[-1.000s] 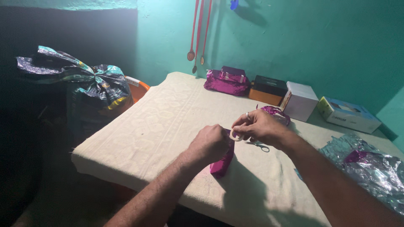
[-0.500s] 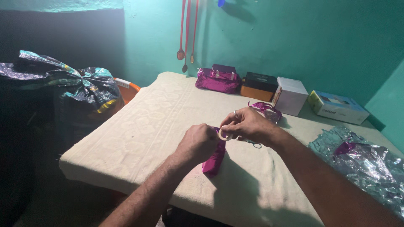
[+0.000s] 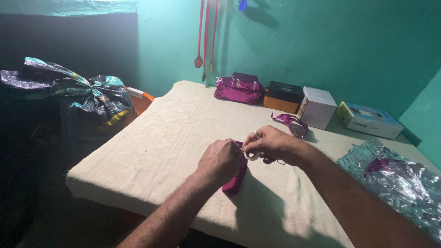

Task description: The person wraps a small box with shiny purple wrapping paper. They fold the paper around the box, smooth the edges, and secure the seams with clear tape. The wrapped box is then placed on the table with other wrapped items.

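Note:
A small parcel wrapped in shiny magenta foil (image 3: 235, 180) lies on the cream-covered table (image 3: 170, 133). My left hand (image 3: 219, 160) rests on the parcel's top end, fingers curled over it. My right hand (image 3: 270, 144) meets it from the right and pinches a small white tape roll (image 3: 251, 156) against the parcel. A ring shows on one right finger. Small scissors (image 3: 277, 160) lie mostly hidden under my right hand.
Behind the hands lie a crumpled magenta foil scrap (image 3: 293, 123), a magenta-wrapped parcel (image 3: 238, 88), a black and orange box (image 3: 284, 97), a white box (image 3: 319, 108) and a blue-white carton (image 3: 368, 120). Silver foil sheet (image 3: 398, 181) lies at right. A tied shiny bag (image 3: 87, 98) stands left.
Both hands have dropped lower onto the parcel and closed together. The tape roll has come down from above the parcel to its top edge.

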